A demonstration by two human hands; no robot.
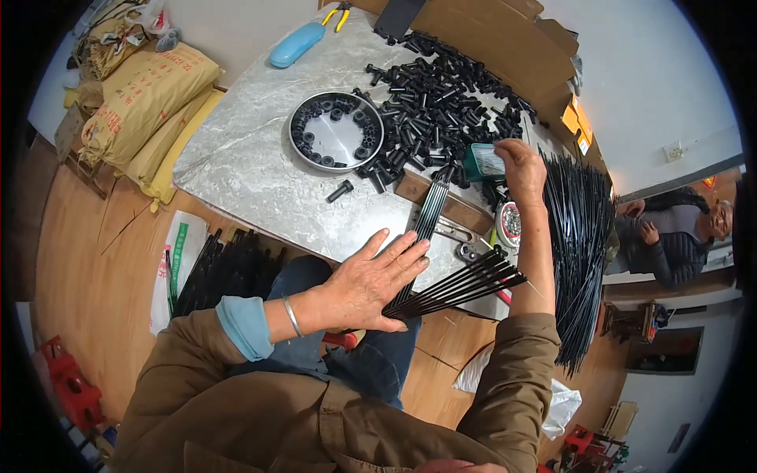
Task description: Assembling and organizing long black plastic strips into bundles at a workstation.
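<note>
— Two hands busy? What's the left hand doing?
— Lying flat, fingers spread, on black rods at the table edge.
— The right hand?
— Closed around a green tin, beside the black caps.

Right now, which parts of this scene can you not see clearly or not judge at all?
Head view only:
- Left hand lies flat over the thin black rods; whether its grip closes on them is hidden.
- Right hand covers part of the small green rectangular block; its kind is unclear.
- Contents of the small round tin are too small.
- Lower rod ends are hidden by the left hand.
</note>
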